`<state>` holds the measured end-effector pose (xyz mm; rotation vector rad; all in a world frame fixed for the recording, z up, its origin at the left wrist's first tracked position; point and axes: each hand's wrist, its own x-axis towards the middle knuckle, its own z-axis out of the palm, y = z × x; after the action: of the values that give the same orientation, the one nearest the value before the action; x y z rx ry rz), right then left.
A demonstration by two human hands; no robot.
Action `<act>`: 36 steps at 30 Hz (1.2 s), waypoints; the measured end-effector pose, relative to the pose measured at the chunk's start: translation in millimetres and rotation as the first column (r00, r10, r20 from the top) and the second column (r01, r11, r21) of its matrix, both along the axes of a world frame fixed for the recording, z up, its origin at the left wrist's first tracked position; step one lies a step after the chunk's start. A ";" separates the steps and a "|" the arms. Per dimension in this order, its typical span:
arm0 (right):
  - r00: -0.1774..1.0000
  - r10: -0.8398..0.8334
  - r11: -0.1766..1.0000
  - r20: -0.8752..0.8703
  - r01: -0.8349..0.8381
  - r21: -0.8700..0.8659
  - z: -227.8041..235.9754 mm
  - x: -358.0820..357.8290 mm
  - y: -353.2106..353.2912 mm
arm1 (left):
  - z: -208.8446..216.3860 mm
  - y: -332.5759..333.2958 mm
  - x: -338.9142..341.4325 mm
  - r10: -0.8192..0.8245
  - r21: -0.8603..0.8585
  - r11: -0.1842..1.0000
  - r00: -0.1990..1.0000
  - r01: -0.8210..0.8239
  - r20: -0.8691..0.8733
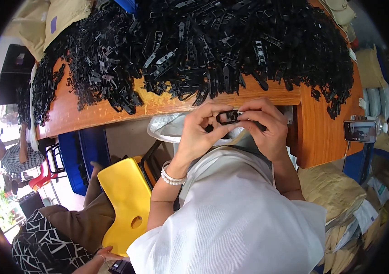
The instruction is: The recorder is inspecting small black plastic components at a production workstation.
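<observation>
Seen from above, a person in a white top works at an orange-brown wooden bench [158, 107]. A small black plastic piece [229, 117] is held up between their two hands, just in front of the middle of the bench's front edge; how high it sits against that edge cannot be told. Its long axis runs roughly side to side, nearly in line with the bench edge, with the right end slightly nearer the bench.

The left hand [199, 130], a white beaded bracelet [173, 176] at its wrist, curls around the open, loop-like left end, thumb and fingertips pinching it. The right hand [267, 130] pinches the other end, thumb below and fingers bent over on the bench side. Neither hand is nearer: both touch the piece, one at each end. Dark patches inside the curled palms could be shadow or further pieces; this cannot be told.

Beyond the hands, a broad heap of black plastic clips [194, 50] covers much of the bench top, its ragged near edge close to the fingers. A phone [360, 131] stands by the bench's right end. A yellow seat [126, 196] is in front of the bench, toward its left.
</observation>
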<state>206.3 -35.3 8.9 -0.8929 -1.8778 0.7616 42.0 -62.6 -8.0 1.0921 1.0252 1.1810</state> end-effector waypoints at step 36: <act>0.840 -0.241 0.877 -0.487 -0.026 -0.479 -45.9 5.9 -8.6 | -27.7 48.6 -46.0 0.462 0.536 0.844 0.535 -0.021 -0.707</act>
<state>212.2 -43.8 -37.0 -0.9466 -1.1454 1.2803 -4.0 -14.0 -35.7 2.0724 1.7177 1.1772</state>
